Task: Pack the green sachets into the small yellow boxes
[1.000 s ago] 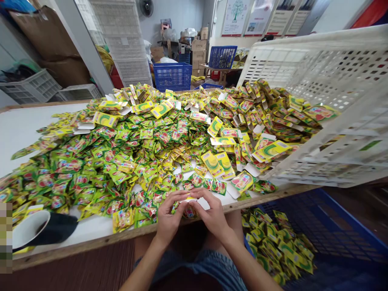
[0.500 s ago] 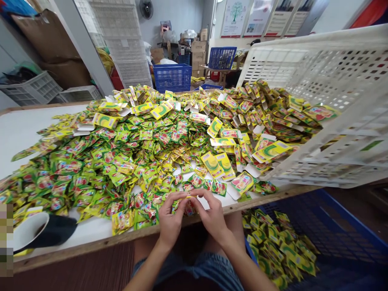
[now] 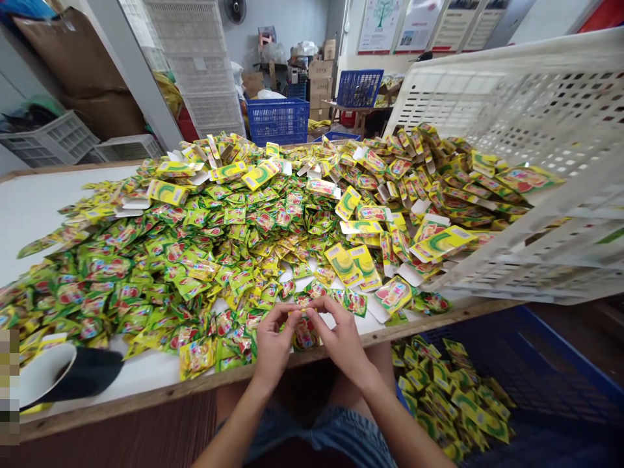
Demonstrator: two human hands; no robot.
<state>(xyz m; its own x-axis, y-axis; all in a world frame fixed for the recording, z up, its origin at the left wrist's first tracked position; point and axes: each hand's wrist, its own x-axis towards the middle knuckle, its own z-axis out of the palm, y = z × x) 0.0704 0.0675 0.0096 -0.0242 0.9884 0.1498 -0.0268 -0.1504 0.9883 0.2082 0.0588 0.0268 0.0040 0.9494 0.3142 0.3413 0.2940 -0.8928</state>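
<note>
My left hand (image 3: pixel 273 341) and my right hand (image 3: pixel 341 338) meet at the table's near edge, fingers pinched together on a small green-and-yellow packet (image 3: pixel 305 333) between them. A big heap of green sachets (image 3: pixel 195 260) covers the white table (image 3: pixel 29 208) in front of the hands. Flat yellow-green cartons (image 3: pixel 348 263) lie mixed in on the right side of the heap.
A white plastic crate (image 3: pixel 536 130) lies tipped on the table's right, spilling cartons. A blue crate (image 3: pixel 536 383) with filled packets (image 3: pixel 453 403) sits on the floor at my right. A black-and-white cup (image 3: pixel 58 374) lies at the near left. Stacked crates and boxes stand behind.
Both hands have risen slightly toward the heap, still pinching the small packet between them. The view has shifted a little.
</note>
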